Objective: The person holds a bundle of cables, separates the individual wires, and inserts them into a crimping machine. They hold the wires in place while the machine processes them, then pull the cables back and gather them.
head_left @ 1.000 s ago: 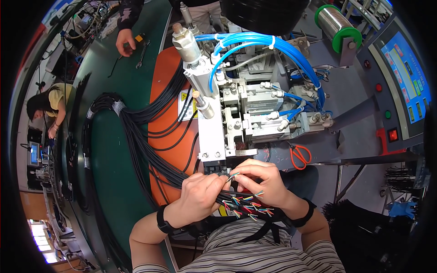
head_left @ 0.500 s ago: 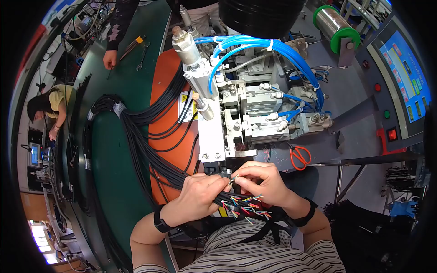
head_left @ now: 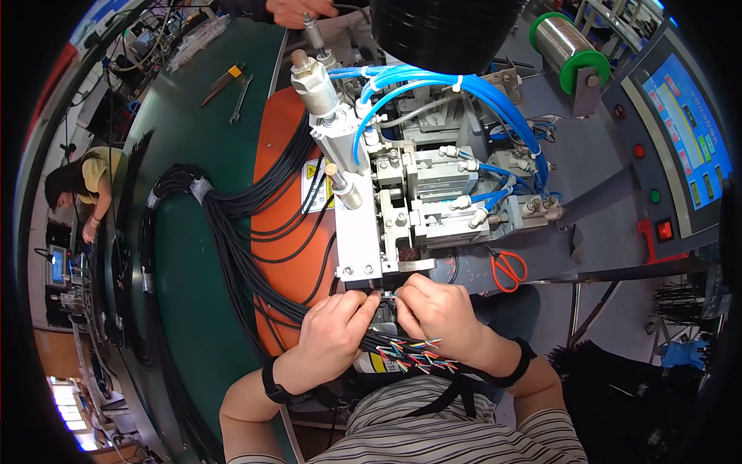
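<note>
Both my hands are closed at the front lower end of a white and silver pneumatic machine (head_left: pixel 359 240). My left hand (head_left: pixel 334 329) pinches a black cable close to its end, just under the machine's head. Beside it my right hand (head_left: pixel 444 315) has thumb and fingers pressed together at the cable's thin wires; the fingers partly hide the tips. Below my hands lies a bundle of black cables (head_left: pixel 380 340) with stripped ends, their red, white, green, blue and yellow wires (head_left: pixel 417 354) fanned out towards my striped shirt.
More black cables (head_left: pixel 224 224) run over an orange board (head_left: pixel 286 147) and a green table (head_left: pixel 193 271). Red-handled scissors (head_left: pixel 508 271) lie right of the machine. A solder wire spool (head_left: pixel 570 50) and a touch screen (head_left: pixel 688 127) stand farther right. Co-workers are at the far side and left.
My hands have moved slightly up and forward, bringing the cable end under the machine's head. The far co-worker's hand has left the green table and is now behind the machine.
</note>
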Demonstrator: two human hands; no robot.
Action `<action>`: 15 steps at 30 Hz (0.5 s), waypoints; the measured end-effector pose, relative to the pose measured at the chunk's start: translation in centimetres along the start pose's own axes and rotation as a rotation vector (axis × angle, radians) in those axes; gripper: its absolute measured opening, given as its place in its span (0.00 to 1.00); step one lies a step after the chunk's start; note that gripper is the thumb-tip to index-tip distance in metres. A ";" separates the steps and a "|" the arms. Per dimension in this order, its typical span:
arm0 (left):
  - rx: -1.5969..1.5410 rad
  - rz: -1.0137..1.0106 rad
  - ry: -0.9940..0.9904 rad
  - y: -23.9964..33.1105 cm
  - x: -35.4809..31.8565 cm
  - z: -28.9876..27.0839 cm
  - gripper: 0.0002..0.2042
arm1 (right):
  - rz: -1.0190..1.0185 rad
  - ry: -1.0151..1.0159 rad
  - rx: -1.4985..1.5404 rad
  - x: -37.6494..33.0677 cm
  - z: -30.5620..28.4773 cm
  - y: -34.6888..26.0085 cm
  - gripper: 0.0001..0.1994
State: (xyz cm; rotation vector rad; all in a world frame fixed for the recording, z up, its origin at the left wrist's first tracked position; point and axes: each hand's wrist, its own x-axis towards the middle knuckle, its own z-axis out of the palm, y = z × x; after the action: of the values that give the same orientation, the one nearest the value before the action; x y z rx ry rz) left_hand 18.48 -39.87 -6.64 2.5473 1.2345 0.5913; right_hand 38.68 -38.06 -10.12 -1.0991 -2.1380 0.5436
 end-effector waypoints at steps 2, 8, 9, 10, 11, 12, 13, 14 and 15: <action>-0.008 0.005 -0.002 -0.2 -0.1 -0.1 0.28 | 0.001 0.005 0.012 0.0 0.1 0.1 0.03; -0.017 0.003 -0.094 -0.8 -0.2 -0.5 0.32 | 0.006 0.030 0.037 0.0 0.4 0.2 0.02; -0.033 0.002 -0.090 -1.0 -0.2 -0.5 0.32 | 0.005 0.037 0.036 0.0 0.4 0.2 0.02; -0.033 0.002 -0.090 -1.1 -0.3 -0.4 0.32 | 0.005 0.037 0.036 -0.1 0.5 0.2 0.02; -0.058 0.002 -0.094 -1.3 -0.3 -0.4 0.33 | -0.003 0.045 0.036 -0.2 0.5 0.2 0.02; -0.082 0.001 -0.098 -1.4 -0.4 -0.3 0.33 | -0.012 0.052 0.037 -0.2 0.6 0.1 0.02; -0.107 0.000 -0.103 -1.4 -0.4 -0.3 0.33 | -0.021 0.059 0.038 -0.3 0.7 0.1 0.02; -0.107 0.000 -0.103 -1.4 -0.4 -0.3 0.33 | -0.021 0.059 0.038 -0.2 0.7 0.2 0.02; -0.094 -0.002 -0.093 -1.3 -0.2 -0.3 0.33 | -0.015 0.068 0.039 -0.2 0.8 0.3 0.02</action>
State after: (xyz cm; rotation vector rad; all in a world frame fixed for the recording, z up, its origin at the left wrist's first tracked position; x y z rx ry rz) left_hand 17.36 -39.21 -6.87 2.4661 1.1496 0.5120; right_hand 38.32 -38.08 -10.94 -1.0647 -2.0673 0.5309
